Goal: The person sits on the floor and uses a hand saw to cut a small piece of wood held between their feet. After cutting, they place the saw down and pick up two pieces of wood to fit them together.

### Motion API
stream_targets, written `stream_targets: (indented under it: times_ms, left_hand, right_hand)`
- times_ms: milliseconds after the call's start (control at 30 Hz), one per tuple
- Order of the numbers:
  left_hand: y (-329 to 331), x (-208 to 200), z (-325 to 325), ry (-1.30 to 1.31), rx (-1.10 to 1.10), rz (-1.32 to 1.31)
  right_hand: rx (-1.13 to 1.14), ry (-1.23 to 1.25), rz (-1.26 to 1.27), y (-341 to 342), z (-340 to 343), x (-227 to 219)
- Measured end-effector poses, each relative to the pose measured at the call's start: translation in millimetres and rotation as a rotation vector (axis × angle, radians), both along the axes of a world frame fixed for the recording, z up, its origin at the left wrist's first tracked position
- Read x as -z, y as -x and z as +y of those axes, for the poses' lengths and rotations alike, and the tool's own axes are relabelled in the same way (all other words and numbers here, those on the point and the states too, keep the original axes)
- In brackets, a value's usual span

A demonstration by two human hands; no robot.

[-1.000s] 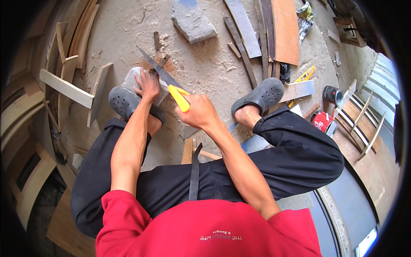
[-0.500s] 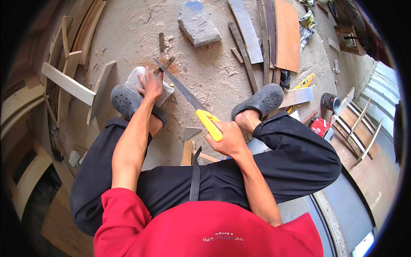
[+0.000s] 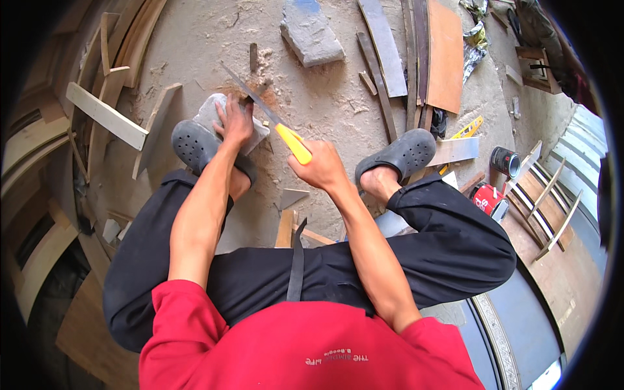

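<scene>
My right hand (image 3: pixel 320 164) is wrapped round the yellow handle of a handsaw (image 3: pixel 262 106). The blade slants away to the far left and crosses a narrow dark wood strip (image 3: pixel 262 88) just beyond my left fingertips. My left hand (image 3: pixel 235 121) presses the strip down on a pale grey stone block (image 3: pixel 209 115), its fingers bent and partly hiding the wood. Reddish sawdust (image 3: pixel 270 99) lies on the ground around the cut. The block sits against my left grey clog (image 3: pixel 195 144).
Another stone block (image 3: pixel 313 34) lies farther off. Boards (image 3: pixel 444 55) and long strips are at the far right, near a yellow level (image 3: pixel 469 127) and two cans (image 3: pixel 504 161). Wooden frames (image 3: pixel 107 117) lean at the left. A short wood piece (image 3: pixel 253 57) lies beyond the saw.
My right hand has pushed the saw forward and left, so more blade now reaches past the strip. My left hand stays at the strip; the view has shifted slightly.
</scene>
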State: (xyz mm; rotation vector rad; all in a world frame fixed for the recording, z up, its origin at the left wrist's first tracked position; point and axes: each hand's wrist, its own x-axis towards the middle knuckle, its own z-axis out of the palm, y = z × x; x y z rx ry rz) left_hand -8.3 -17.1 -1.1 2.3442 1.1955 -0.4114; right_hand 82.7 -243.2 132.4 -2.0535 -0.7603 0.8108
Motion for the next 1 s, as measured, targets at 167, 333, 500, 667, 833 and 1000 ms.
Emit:
stream_targets:
  times_ms: [167,333,500,667,833,1000]
  left_hand:
    - [0,-9,-1,0.019,-0.025,0.071]
    - [-4,-16,-4,0.01,0.022,0.087]
    - [13,-20,-17,0.025,0.178,0.102]
    - [9,-34,-16,0.114,0.111,0.034]
    - [10,-29,-17,0.078,0.054,-0.04]
    - [7,-20,-3,-0.259,0.05,-0.323]
  right_hand:
    - [-0.011,-0.059,0.036,7,-46,-63]
    - [-0.028,-0.002,-0.03,-7,17,-11]
    - [0.101,0.049,0.103,35,-4,-37]
    - [0.011,0.129,0.058,29,4,-38]
    - [-0.007,0.109,0.046,33,7,-30]
    - [-0.029,0.036,0.01,26,29,-20]
